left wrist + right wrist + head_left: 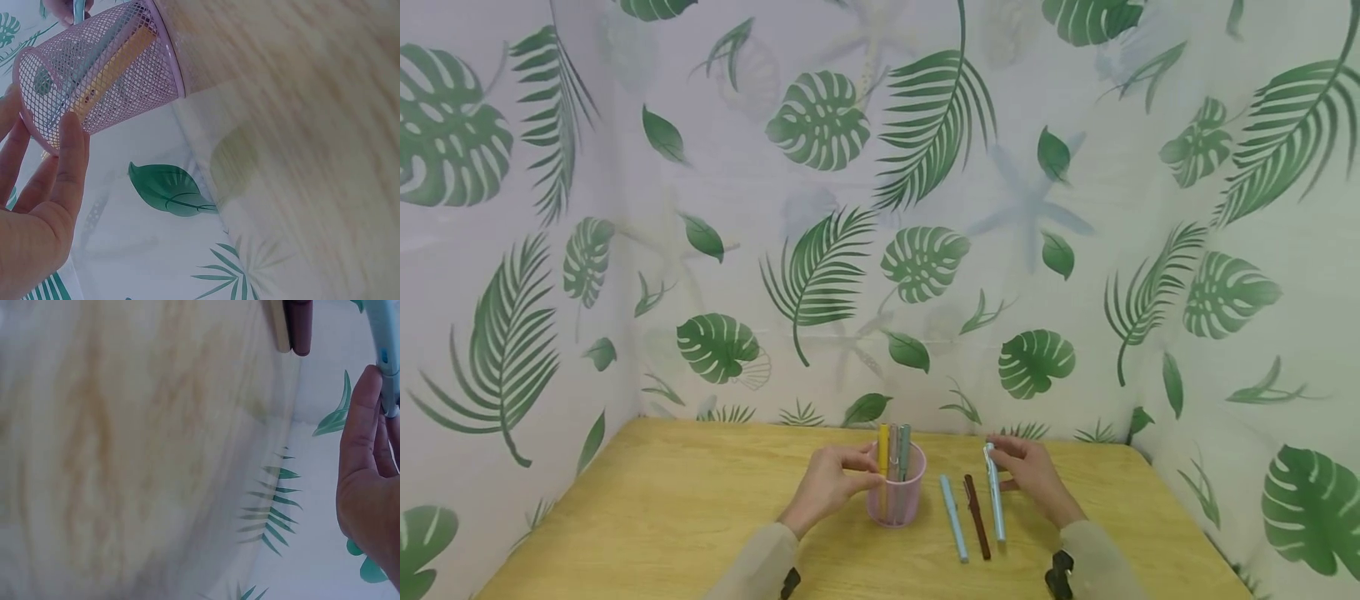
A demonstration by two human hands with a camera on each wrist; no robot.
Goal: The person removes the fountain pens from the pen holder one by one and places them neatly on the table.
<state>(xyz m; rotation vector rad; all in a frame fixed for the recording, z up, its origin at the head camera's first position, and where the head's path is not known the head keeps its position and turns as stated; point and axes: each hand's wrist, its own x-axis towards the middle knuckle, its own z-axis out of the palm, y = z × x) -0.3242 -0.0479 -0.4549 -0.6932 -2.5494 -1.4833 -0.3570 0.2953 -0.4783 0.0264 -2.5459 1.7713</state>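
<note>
A pink mesh cup [895,505] [112,69] stands on the table holding a yellow pen [883,450], a greyish pen and a grey-green pen [904,450]. The left hand [835,483] [44,206] grips its rim between thumb and fingers. Right of the cup, the right hand [1033,475] [375,462] pinches the upper end of a light blue pen [996,496] [384,344], the rightmost of three. Beside it a dark red pen [977,517] [300,325] and another light blue pen [953,518] lie on the table.
The wooden table [700,492] extends to both sides of the hands. Behind it and at the sides hang white sheets [865,375] printed with green leaves.
</note>
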